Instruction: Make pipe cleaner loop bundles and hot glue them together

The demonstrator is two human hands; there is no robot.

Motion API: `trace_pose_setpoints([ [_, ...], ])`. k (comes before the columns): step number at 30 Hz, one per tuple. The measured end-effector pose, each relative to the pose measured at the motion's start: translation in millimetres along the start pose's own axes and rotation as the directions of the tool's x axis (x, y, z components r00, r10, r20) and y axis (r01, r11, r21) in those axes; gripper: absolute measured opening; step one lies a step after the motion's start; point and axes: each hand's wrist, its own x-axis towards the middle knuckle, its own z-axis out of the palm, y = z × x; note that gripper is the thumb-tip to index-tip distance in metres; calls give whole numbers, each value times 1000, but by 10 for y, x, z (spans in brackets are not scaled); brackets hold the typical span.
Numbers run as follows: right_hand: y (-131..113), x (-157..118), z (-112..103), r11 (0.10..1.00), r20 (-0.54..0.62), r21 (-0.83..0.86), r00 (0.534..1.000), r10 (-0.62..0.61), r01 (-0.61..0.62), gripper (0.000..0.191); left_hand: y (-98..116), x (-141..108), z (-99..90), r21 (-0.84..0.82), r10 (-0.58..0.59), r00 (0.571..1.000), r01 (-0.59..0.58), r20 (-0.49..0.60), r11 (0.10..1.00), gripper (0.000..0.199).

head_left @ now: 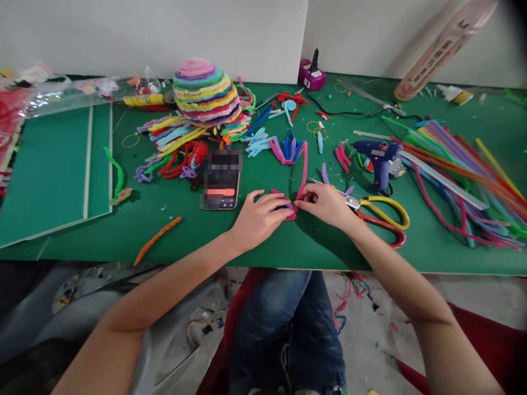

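My left hand (pixel 259 218) rests low over the table, its fingers pressed on a small pink and purple pipe-cleaner piece (pixel 290 216), mostly hidden beneath them. Beside it, my right hand (pixel 325 204) pinches a pink pipe cleaner (pixel 304 171) whose free end stands up away from me. Just beyond lies a bent pink, purple and blue pipe-cleaner piece (pixel 290 151). Scissors with yellow and red handles (pixel 382 211) lie partly under my right wrist and forearm. Short purple bits (pixel 325 174) are scattered near the blades.
A phone (pixel 221 178) lies left of my hands, with a striped colourful dome (pixel 208 93) behind it. To the right are a blue glue gun (pixel 379 156) and long loose pipe cleaners (pixel 461 164). An orange pipe cleaner (pixel 157 240) lies near the front edge.
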Motion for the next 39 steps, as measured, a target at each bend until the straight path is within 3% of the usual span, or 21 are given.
trace_pose_setpoints([
  [9, -36, -13, 5, 999, 10, -47, 1000, 22, -22, 11, 7, -3, -14, -29, -21, 999, 22, 48, 999, 27],
  [25, -25, 24, -14, 998, 49, -53, 998, 37, -35, 8, 54, -14, 5, 52, 63, 997, -61, -44, 997, 24],
  [29, 8, 16, -61, 1000, 78, 19, 997, -17, 15, 23, 46, -10, -34, -42, -53, 991, 48, -123, 998, 19],
  [31, 40, 4, -94, 997, 29, 74, 999, -32, 30, 34, 32, 7, -51, -115, -125, 988, 114, -88, 987, 41],
  [34, 97, -17, -136, 990, -131, 143, 991, 3, 16, 36, -3, 50, -56, -110, -117, 990, 125, 79, 986, 61],
  [37, 137, -33, -158, 968, -226, 250, 974, 33, 25, 33, -59, 97, -50, -22, -85, 990, 88, 113, 996, 46],
  [39, 151, -39, -168, 954, -256, 296, 966, 30, 49, 32, -103, 122, -52, 51, 15, 996, -19, 93, 999, 32],
])
